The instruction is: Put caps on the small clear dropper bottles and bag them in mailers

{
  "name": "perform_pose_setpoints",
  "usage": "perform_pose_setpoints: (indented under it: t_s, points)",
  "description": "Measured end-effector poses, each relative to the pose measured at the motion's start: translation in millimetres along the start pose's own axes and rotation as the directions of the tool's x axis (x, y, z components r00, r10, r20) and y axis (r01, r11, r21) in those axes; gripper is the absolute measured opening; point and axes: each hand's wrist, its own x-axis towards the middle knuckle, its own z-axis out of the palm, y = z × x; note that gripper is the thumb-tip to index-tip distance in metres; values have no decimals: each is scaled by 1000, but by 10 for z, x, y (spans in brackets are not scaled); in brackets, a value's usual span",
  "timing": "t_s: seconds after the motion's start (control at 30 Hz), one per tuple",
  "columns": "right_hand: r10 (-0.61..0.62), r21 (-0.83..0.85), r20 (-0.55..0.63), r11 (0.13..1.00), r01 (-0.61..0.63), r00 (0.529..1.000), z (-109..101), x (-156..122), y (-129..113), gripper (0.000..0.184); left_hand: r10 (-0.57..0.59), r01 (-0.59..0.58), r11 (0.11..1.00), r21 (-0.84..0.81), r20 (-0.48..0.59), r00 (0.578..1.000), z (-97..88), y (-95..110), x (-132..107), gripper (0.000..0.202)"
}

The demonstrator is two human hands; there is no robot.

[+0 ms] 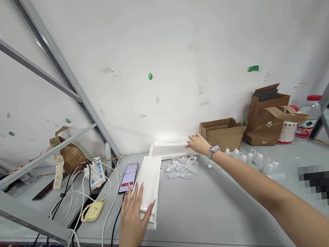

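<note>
My left hand (134, 210) lies flat with fingers stretched out on the near end of a long white tray (149, 180) that runs away from me on the grey table (210, 209). My right hand (197, 143), with a watch on the wrist, reaches far across and grips the right end of a second white tray (170, 149) that lies against the wall. Between the two trays lies a heap of small white plastic caps and tubes (181, 168). More small white bottles (254, 159) stand to the right of my right forearm.
A phone (128, 180) with a lit screen lies left of the near tray, beside white power strips (95, 175) and tangled cables. An open cardboard box (223, 132), brown paper bags (267, 115) and a red-capped bottle (310, 116) stand at the back right. Grey shelf struts cross the left.
</note>
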Motion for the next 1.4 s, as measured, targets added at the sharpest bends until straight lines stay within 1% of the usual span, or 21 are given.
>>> perform_pose_setpoints:
  t_s: [0.1, 0.27, 0.4, 0.5, 0.57, 0.6, 0.63, 0.67, 0.7, 0.73, 0.8, 0.87, 0.93, 1.0, 1.07, 1.13, 1.2, 1.23, 1.27, 1.33, 1.4]
  points:
    - [-11, 4, 10, 1000, 11, 1000, 17, 4, -16, 45, 15, -16, 999, 40, 20, 1000, 61, -8, -6, 61]
    - [25, 32, 12, 999, -25, 1000, 117, -34, -173, 41, 42, -42, 995, 85, 8, 999, 98, -15, -24, 54]
    - [57, 50, -67, 997, -54, 996, -14, -30, -183, 37, 34, -31, 997, 74, -33, 999, 42, 6, -6, 54]
    - [121, 62, -146, 992, -113, 982, -280, -105, -163, 39, -64, 53, 994, -91, -131, 989, -35, 120, 58, 52]
    - [182, 84, -212, 982, -168, 960, -485, -269, -223, 41, -242, 176, 924, -338, -162, 957, -77, 278, 136, 49]
    - [216, 149, -295, 973, -179, 931, -580, -391, -290, 41, -357, 252, 833, -493, -131, 925, -88, 384, 186, 49]
    - [228, 209, -360, 965, -160, 905, -663, -536, -384, 39, -456, 338, 686, -645, -19, 890, -90, 507, 241, 50]
    - [216, 251, -404, 961, -120, 889, -733, -700, -502, 37, -492, 395, 488, -778, 129, 861, -84, 643, 298, 55]
    - [178, 274, -436, 960, -58, 882, -789, -873, -639, 36, -476, 406, 272, -872, 244, 845, -69, 791, 355, 64]
    - [144, 290, -457, 957, -6, 878, -832, -1050, -787, 34, -408, 420, 60, -906, 362, 838, -46, 943, 409, 73]
    - [46, 298, -441, 950, 97, 897, -884, -1380, -1074, 34, -333, 456, -253, -853, 519, 787, 12, 1235, 501, 83]
    - [16, 329, -374, 937, 117, 927, -906, -1652, -1279, 35, -309, 485, -457, -746, 644, 699, 78, 1465, 564, 74]
    - [85, 407, -315, 912, 54, 945, -895, -1865, -1334, 32, -326, 495, -565, -660, 730, 601, 138, 1591, 601, 60]
    - [183, 499, -245, 866, -38, 952, -834, -2048, -1213, 28, -362, 514, -604, -609, 784, 504, 187, 1605, 616, 50]
    - [318, 530, -203, 831, -169, 926, -711, -2231, -952, 29, -351, 580, -598, -553, 831, 432, 218, 1540, 607, 45]
    - [489, 433, -224, 825, -363, 843, -543, -2414, -631, 31, -253, 688, -552, -471, 881, 400, 228, 1447, 572, 43]
    - [578, 230, -228, 814, -534, 783, -376, -2575, -347, 33, -135, 769, -494, -406, 909, 393, 222, 1370, 523, 45]
    - [585, 138, -214, 811, -568, 783, -306, -2638, -241, 36, -100, 791, -475, -386, 917, 387, 216, 1347, 498, 46]
    - [551, 75, -186, 833, -548, 813, -248, -2686, -163, 38, -83, 806, -463, -369, 923, 375, 210, 1334, 477, 46]
    - [467, 6, -130, 883, -470, 875, -172, -2735, -84, 39, -92, 820, -457, -346, 935, 343, 203, 1337, 447, 47]
    - [387, -5, -85, 921, -389, 918, -130, -2731, -68, 36, -107, 822, -451, -347, 936, 336, 202, 1362, 436, 47]
